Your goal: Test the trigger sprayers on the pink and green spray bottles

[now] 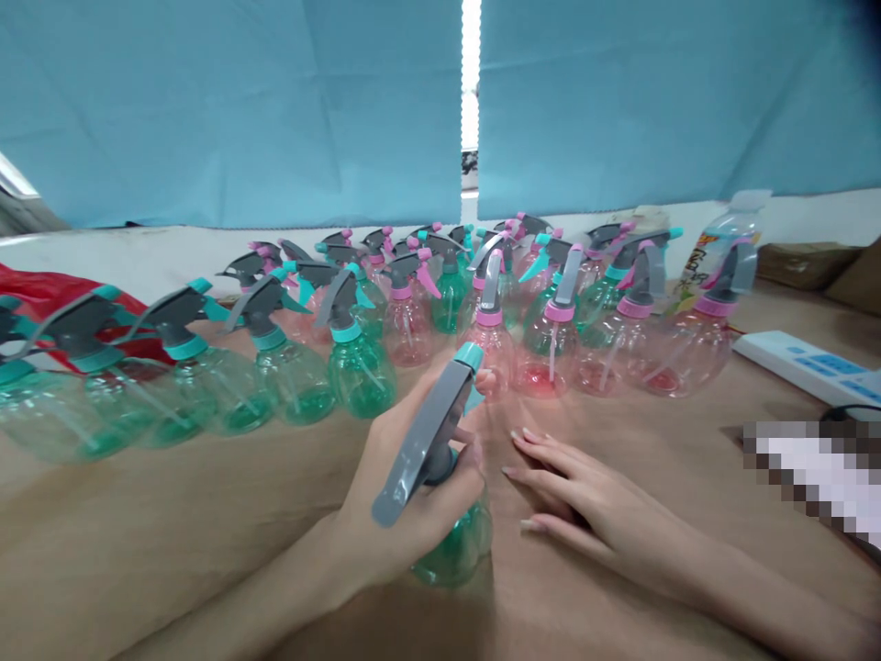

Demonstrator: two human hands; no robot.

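My left hand (385, 514) is closed around the neck of a green spray bottle (454, 551) with a grey and teal trigger head. The bottle stands close in front of me, and my fingers cover its collar and part of its trigger. To its right, my right hand (592, 500) lies low over the table with fingers stretched out and nothing in them. Beyond my hands stand green spray bottles (362, 376) on the left and pink spray bottles (547, 363) on the right, in a curved front row.
Several more spray bottles crowd behind the front row. A labelled drink bottle (716, 252) stands at back right, near a brown box (805, 266). A white power strip (812, 367) lies on the right. Red plastic (61, 303) shows at left, and a blue cloth (240, 110) hangs behind.
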